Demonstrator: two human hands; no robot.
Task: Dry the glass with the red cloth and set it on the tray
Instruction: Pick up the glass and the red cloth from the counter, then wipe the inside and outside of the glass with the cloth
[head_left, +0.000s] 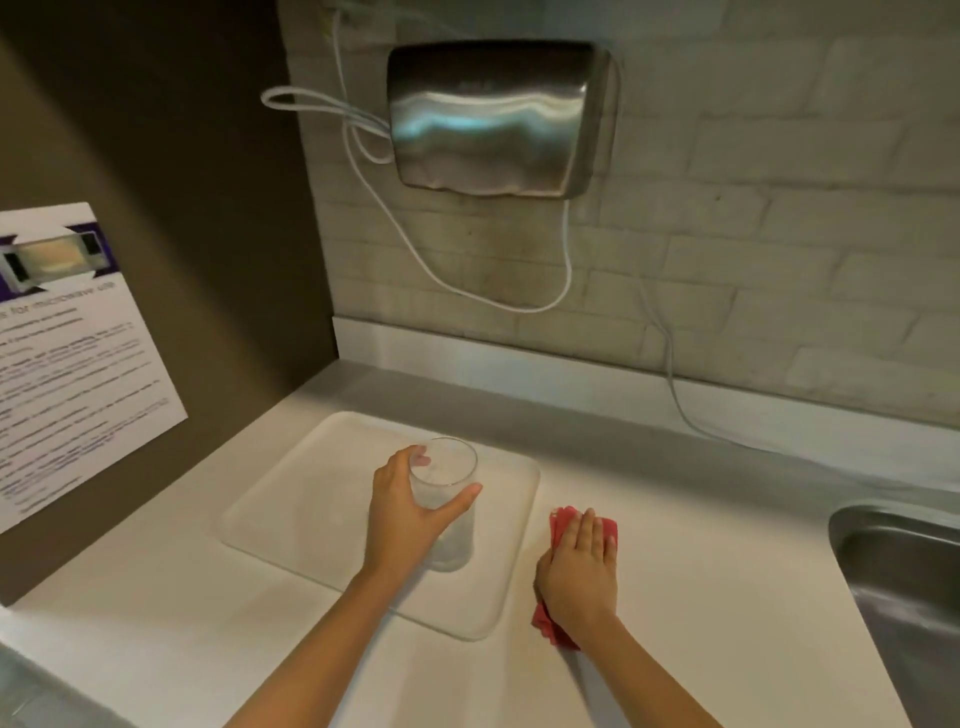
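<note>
Right now, low in the frame, I am seeing both forearms coming up from the bottom edge. Lower right of centre, the right hand (582, 566) is lying flat, fingers straight and together, pressing the red cloth (557, 626) onto the white counter (701, 597); most of the cloth is hidden under the palm, with only its near corner and far edge peeking out. Just left of it, at the middle of the frame, the left hand (410, 512) is wrapping its fingers and thumb around the glass (444, 486). The glass is standing upright, long axis vertical, mouth pointing up, its base resting on the clear tray (291, 499) near the tray's right edge. Its lower wall is hard to make out against the pale tray. At the right edge, a steel sink (904, 577) is being cut off by the frame. Farther up, a metal hand dryer (498, 119) is hanging on the tiled wall, and at the left a printed notice (78, 364) is blurring beyond reading.
</note>
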